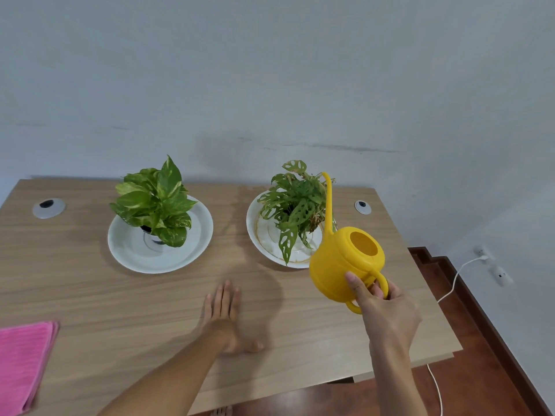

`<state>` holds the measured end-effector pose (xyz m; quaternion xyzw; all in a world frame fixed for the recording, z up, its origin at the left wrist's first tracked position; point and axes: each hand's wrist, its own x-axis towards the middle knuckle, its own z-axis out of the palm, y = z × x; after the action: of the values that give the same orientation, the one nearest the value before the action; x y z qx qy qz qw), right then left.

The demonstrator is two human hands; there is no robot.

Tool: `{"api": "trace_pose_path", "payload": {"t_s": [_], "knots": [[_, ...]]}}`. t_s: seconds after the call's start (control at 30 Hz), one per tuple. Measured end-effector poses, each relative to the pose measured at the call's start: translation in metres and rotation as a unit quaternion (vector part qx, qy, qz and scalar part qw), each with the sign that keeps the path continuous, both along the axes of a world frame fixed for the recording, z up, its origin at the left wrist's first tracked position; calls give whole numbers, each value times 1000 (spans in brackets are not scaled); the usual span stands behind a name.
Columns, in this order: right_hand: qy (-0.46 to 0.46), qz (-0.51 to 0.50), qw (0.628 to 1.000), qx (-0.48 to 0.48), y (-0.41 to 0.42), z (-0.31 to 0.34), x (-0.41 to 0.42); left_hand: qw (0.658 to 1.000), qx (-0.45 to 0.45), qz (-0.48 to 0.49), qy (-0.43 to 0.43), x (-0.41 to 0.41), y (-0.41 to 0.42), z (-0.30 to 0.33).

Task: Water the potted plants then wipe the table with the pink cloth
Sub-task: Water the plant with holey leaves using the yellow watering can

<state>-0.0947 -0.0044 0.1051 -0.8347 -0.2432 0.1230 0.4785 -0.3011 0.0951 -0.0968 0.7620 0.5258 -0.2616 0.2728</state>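
Observation:
My right hand [383,307] grips the handle of a yellow watering can [345,262], held above the table's right side. Its long thin spout rises beside the leaves of the right potted plant [295,205], which has holed leaves and stands in a white saucer [264,238]. The left potted plant [156,202], with broad variegated leaves, stands in another white saucer [129,250]. My left hand [223,313] lies flat on the wooden table [120,301], palm down, fingers spread. A folded pink cloth [22,364] rests at the table's near left edge.
Two round cable grommets [49,207] [362,207] sit in the tabletop near the back. A grey wall runs right behind the table. On the right, a white cable [450,292] trails over the red-brown floor from wall sockets [492,265].

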Motion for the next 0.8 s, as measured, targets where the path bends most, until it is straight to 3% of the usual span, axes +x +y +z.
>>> {"api": "trace_pose_path", "payload": {"t_s": [0.8], "knots": [[19, -4, 999, -26, -40, -8, -4, 1000, -9, -11, 11, 1, 1, 6]]}}
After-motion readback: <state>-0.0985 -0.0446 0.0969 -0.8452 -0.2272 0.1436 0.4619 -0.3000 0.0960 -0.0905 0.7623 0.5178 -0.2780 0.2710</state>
